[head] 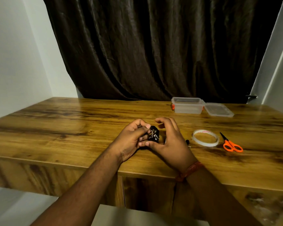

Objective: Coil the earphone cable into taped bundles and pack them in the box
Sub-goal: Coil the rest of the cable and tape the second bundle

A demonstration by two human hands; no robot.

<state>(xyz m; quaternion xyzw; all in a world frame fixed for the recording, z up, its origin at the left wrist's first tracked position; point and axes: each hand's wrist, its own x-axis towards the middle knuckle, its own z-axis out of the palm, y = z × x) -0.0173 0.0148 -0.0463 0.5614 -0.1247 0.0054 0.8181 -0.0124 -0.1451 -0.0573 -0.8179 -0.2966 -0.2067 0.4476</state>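
Wood-grain surface (55, 124) runs wide across the view, with pale wall to the left and a dark brown curtain (153, 46) hanging behind it. Near the middle of the surface, the left hand (131, 141) is curled closed, its fingertips pinching a small black bundle of coiled earphone cable (153, 135); glints of metal show among the loops. Just to the right, the right hand (171, 144) cups the bundle from the other side, thumb under it and touching the left hand's fingers, the other fingers arched loosely above. An orange-red band (190, 170) circles the right wrist. A short dark end of cable (187, 141) pokes out beside the right hand. Next comes a roll of clear tape (205, 138) lying flat, then orange-handled scissors (230, 143) lying closed, blades pointing away from the person. Farther back, near the curtain, stands a clear plastic box (187, 106) with orange clips, open, and its lid (218, 110) lies flat just beside it on the right.
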